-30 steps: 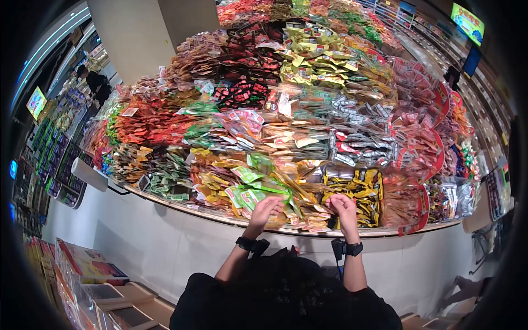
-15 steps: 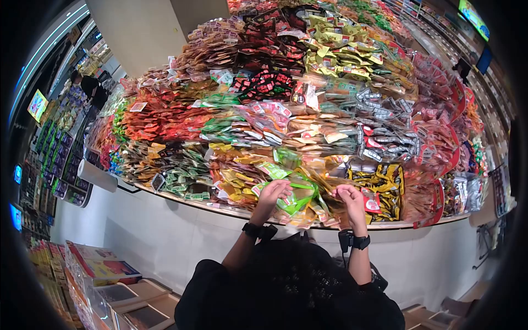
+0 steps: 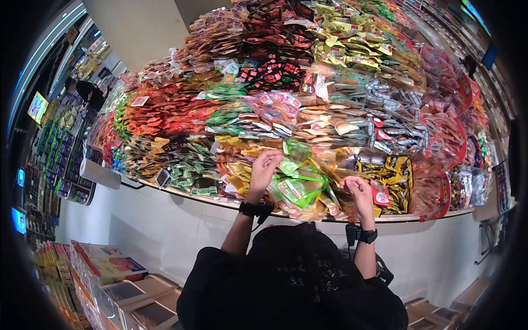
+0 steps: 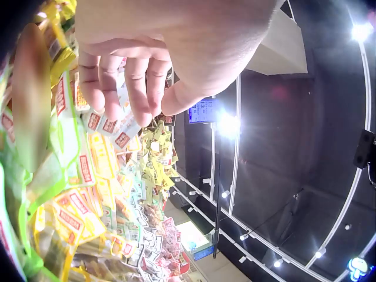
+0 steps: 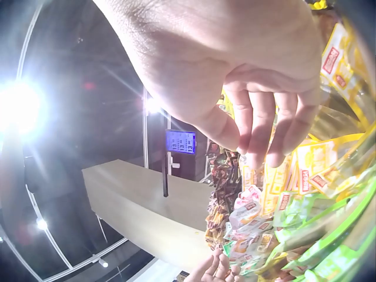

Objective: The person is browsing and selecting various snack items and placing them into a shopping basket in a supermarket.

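My left hand (image 3: pixel 265 171) is over the near side of the display, left of some green packets (image 3: pixel 297 190). In the left wrist view its fingers (image 4: pixel 141 88) hang loosely bent, the thumb close to the forefinger, a white packet (image 4: pixel 126 126) behind the fingertips. Nothing visible is held. Above yellow and brown packets, my right hand (image 3: pixel 360 195) is right of the green ones. The right wrist view shows its fingers (image 5: pixel 264 120) bent downward, thumb tip by the forefinger, with no thing seen between them. Whether the fingertips touch wrappers is unclear.
Piles of colourful packets (image 3: pixel 165 110) cover the wide display, whose pale front edge (image 3: pixel 220 199) curves past my body. Yellow-and-black packets (image 3: pixel 397 176) lie right of my right hand. A pillar (image 3: pixel 143 27) rises behind; boxes (image 3: pixel 118 264) stand at lower left.
The head view has shifted, so the display sits farther right in it. My hands are farther apart, the left one having moved left and up relative to the green packets.
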{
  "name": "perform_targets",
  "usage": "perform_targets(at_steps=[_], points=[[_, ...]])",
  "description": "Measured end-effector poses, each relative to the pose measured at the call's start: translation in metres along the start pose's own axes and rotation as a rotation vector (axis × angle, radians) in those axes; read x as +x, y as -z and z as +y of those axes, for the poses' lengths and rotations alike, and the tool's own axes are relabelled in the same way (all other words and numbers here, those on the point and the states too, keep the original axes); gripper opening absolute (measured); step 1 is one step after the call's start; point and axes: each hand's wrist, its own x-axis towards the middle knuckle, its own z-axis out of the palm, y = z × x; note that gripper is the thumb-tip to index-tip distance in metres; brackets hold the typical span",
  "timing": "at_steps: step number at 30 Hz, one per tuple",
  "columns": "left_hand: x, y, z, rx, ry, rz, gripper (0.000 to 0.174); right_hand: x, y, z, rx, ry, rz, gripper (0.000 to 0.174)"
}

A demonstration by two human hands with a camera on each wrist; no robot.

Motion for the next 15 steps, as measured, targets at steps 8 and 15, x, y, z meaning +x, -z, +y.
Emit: perform_targets(at_steps=[8,15], points=[[0.041,0.053,0.016,0.175,-0.191,0.186,0.019,-0.008,0.004,-0.002,0.002,0.018,0.025,0.016],[0.076,0.119,0.041,0.503,-0.263,0.381,0.022,-0.016,0.016,0.006,0.016,0.006,0.076,0.017]])
